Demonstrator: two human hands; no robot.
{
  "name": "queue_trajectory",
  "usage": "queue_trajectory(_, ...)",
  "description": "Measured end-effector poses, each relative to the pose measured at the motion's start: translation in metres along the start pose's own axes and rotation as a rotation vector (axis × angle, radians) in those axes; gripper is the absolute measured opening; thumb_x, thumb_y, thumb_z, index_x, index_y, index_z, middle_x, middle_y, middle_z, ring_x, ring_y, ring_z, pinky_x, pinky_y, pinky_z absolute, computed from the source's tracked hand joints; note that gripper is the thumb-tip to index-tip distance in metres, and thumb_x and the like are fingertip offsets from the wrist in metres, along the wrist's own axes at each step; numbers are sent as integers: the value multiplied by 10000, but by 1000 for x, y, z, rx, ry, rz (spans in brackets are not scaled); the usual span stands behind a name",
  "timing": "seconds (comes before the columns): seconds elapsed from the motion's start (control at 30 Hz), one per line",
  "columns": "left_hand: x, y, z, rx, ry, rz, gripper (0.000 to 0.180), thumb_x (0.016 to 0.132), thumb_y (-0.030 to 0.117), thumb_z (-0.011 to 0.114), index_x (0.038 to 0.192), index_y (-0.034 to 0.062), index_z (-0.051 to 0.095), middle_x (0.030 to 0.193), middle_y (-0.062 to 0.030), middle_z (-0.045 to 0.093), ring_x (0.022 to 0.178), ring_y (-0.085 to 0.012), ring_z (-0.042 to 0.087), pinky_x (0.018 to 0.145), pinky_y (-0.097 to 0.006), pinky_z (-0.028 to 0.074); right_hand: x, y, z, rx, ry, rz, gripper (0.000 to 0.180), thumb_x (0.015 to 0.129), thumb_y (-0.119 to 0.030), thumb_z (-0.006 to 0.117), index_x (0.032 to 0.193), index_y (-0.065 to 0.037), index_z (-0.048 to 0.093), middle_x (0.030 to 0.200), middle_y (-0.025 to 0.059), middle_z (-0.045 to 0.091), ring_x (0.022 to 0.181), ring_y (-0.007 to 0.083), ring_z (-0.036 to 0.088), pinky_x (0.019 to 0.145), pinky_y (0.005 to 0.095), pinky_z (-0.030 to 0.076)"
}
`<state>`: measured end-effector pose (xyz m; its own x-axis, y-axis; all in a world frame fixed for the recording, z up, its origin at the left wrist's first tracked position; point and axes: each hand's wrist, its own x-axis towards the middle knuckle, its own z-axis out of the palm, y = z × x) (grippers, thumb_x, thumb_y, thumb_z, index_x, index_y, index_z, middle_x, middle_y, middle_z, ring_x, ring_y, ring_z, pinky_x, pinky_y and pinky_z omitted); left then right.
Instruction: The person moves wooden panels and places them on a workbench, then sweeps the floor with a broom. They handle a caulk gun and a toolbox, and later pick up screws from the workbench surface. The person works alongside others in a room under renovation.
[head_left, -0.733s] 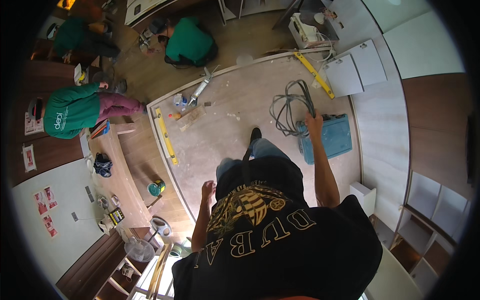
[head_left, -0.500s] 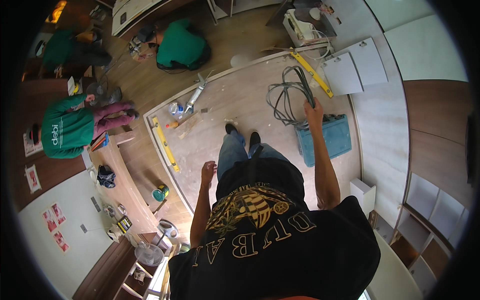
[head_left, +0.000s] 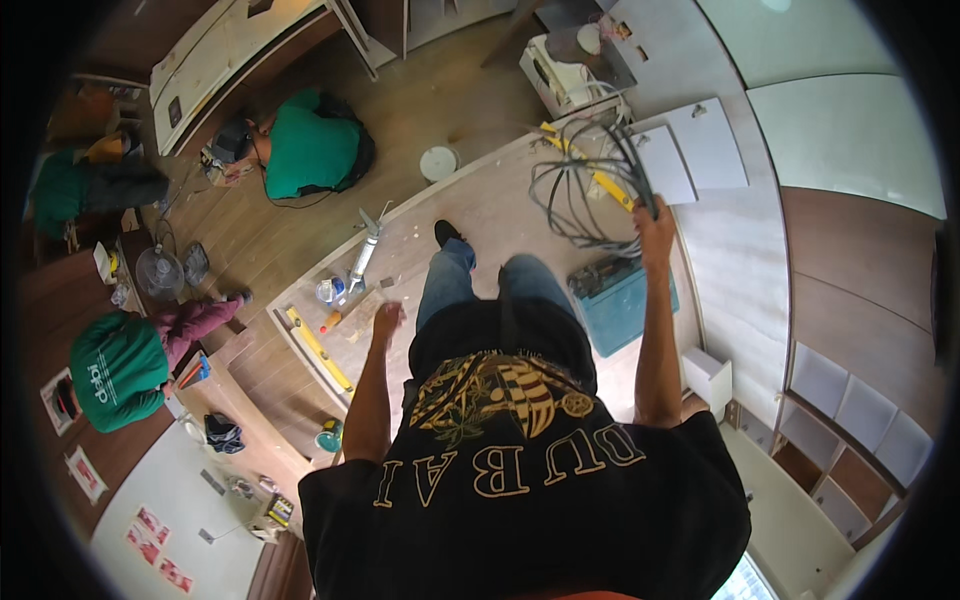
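My right hand grips a loose coil of grey cable at one side, its loops hanging out to the left in the air. Below the coil, a teal tool case rests on the platform, partly covered by the cable and my forearm. Behind the loops lies a yellow spirit level. My left hand hangs beside my left thigh, fingers loosely curled apart, with nothing visible in it. Nearest to it are a caulking gun, a blue-and-white container and another yellow spirit level.
A raised board platform lies underfoot. Beyond its edge, a person in green crouches by a white bucket. Another person in green is at the left beside a long bench. White panels lean on the right wall.
I have stepped forward across the platform, so the case and tools sit lower in view. The cable coil stays in my right hand, and its loops have swung.
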<state>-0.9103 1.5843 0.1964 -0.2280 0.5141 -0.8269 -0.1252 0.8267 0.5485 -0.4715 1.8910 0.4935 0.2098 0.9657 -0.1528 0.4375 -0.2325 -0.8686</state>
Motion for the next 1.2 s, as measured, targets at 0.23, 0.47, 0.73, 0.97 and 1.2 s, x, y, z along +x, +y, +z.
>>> queue_trajectory(0.23,62,205,-38,-172,81,332,208,944,237,509,1034,63,579,913,-44,611,787,-132,605,685,-261,479,102,-51,47,-56,-57,-39,126,777,-141,563,822,-28,596,621,-2,515,568,71,469,512,226,366)
queue_trajectory(0.47,77,257,-23,-228,210,290,235,948,270,505,1026,62,582,886,-40,611,764,-114,592,651,-245,455,218,-65,122,-7,-205,-54,103,778,-128,557,819,-44,601,621,-10,513,554,69,469,507,223,359)
queue_trajectory(0.73,31,196,60,-340,312,-206,250,944,266,491,1072,69,576,905,-59,622,734,-141,617,595,-249,459,370,-57,225,-22,-433,-68,84,820,-135,576,821,-51,583,620,-9,525,536,66,474,487,227,365)
queue_trajectory(0.97,24,234,102,-518,389,-160,250,941,282,535,1069,70,560,894,-44,611,746,-123,596,627,-248,457,427,-69,292,87,-535,-47,59,822,-106,591,849,-59,568,624,-18,525,522,51,475,451,218,381)
queue_trajectory(1.2,69,266,78,-615,458,40,211,937,210,510,1063,55,577,897,-52,615,748,-130,608,634,-252,463,470,-60,348,-88,-429,-249,93,829,-141,584,797,-55,572,607,2,520,498,90,470,458,264,381)
